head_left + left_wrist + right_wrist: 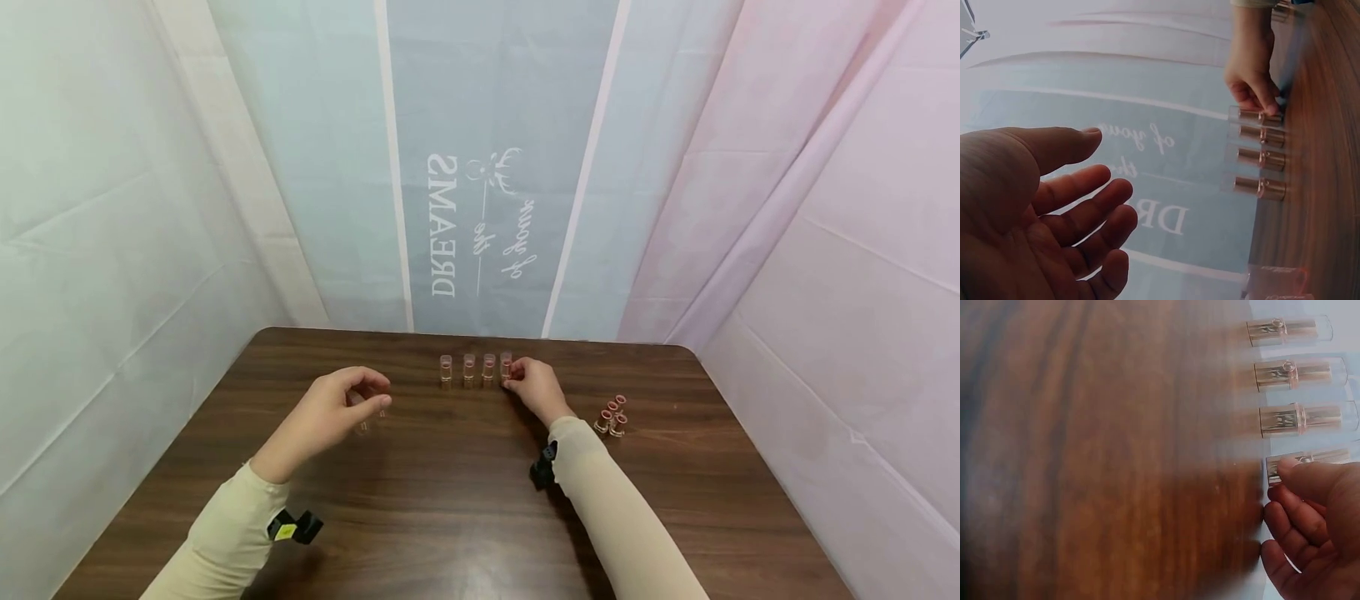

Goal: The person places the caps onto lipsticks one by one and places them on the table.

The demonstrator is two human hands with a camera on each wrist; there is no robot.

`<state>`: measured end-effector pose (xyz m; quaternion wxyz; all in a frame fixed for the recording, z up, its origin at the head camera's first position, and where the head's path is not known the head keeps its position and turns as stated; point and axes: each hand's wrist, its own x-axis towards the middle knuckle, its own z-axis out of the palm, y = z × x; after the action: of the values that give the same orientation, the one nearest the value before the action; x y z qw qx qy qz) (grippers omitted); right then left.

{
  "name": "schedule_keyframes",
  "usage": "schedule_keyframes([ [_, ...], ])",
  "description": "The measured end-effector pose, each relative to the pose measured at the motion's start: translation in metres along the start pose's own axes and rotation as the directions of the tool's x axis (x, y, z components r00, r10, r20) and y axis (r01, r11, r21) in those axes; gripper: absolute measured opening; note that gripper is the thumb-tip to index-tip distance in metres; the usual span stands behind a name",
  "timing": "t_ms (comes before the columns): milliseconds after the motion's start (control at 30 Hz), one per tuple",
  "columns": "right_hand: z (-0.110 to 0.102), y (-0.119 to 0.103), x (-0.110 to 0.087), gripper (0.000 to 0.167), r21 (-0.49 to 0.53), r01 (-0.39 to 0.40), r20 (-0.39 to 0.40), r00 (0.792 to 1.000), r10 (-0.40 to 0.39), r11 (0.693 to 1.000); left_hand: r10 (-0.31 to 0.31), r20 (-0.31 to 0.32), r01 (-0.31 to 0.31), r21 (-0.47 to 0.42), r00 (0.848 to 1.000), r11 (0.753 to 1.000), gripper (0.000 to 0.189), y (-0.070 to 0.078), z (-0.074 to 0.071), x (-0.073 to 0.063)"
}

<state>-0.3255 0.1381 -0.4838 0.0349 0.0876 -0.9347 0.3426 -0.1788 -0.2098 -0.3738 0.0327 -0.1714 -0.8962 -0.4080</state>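
Observation:
Several gold lipsticks with clear caps (468, 367) stand upright in a row towards the back of the table. At the row's right end, my right hand (536, 385) pinches the last lipstick (1334, 454) low on its gold base, with thumb and fingertips. My left hand (324, 412) hovers to the left of the row, its fingers loosely bent and nothing in its grasp, as the left wrist view also shows. Below it, partly hidden, are clear caps (363, 427) on the table; one cap (1275, 281) appears at the lower edge of the left wrist view.
Several gold lipstick tubes without clear caps (618, 425) are clustered on the right, beside my right forearm. The dark wooden table (435, 500) ends at a printed cloth (487, 100) behind, with pale cloth at both sides.

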Motion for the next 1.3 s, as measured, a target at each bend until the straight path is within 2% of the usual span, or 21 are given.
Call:
schedule_keyframes([
  [267, 0.001, -0.005, -0.001, 0.021, -0.053, -0.006, 0.034, 0.999, 0.008, 0.999, -0.006, -0.028, 0.005, -0.009, 1.0, 1.0, 0.021, -0.001, -0.005, -0.002],
  [467, -0.001, -0.012, -0.007, 0.031, -0.166, 0.009, 0.057, 0.998, 0.001, 0.986, -0.029, -0.02, 0.028, -0.017, 0.999, 0.999, 0.022, -0.006, -0.003, -0.005],
  [567, -0.014, -0.023, -0.015, 0.035, -0.176, 0.027, 0.007, 1.0, -0.027, 0.984, -0.035, -0.012, 0.035, -0.018, 0.999, 0.999, 0.023, -0.008, -0.003, -0.007],
  [667, -0.036, -0.04, -0.027, 0.036, -0.132, 0.057, -0.077, 0.995, -0.068, 0.99, -0.029, -0.016, 0.029, -0.026, 0.999, 0.999, 0.022, -0.009, -0.004, -0.007],
  [767, -0.059, -0.054, -0.042, 0.036, -0.101, 0.119, -0.15, 0.98, -0.133, 0.988, -0.018, -0.018, 0.018, -0.026, 1.0, 0.999, 0.02, -0.009, -0.005, -0.006],
  [867, -0.077, -0.06, -0.062, 0.034, -0.092, 0.191, -0.213, 0.955, -0.206, 0.977, -0.007, -0.012, 0.007, -0.018, 1.0, 1.0, 0.018, -0.009, -0.006, -0.004],
  [967, -0.09, -0.06, -0.086, 0.032, -0.087, 0.259, -0.271, 0.923, -0.273, 0.962, 0.002, -0.002, -0.002, -0.018, 1.0, 1.0, 0.016, -0.008, -0.006, -0.002],
  [1067, -0.099, -0.053, -0.107, 0.03, -0.066, 0.301, -0.318, 0.897, -0.306, 0.951, 0.007, 0.002, -0.007, -0.029, 1.0, 1.0, 0.015, -0.007, -0.006, -0.001],
  [1167, -0.104, -0.046, -0.119, 0.029, -0.039, 0.308, -0.345, 0.889, -0.302, 0.951, 0.006, 0.012, -0.006, -0.032, 1.0, 0.999, 0.015, -0.006, -0.006, 0.0],
  [1300, -0.112, -0.042, -0.124, 0.028, -0.02, 0.304, -0.365, 0.885, -0.29, 0.952, 0.014, 0.03, -0.014, -0.02, 0.999, 1.0, 0.014, -0.007, -0.004, 0.001],
])
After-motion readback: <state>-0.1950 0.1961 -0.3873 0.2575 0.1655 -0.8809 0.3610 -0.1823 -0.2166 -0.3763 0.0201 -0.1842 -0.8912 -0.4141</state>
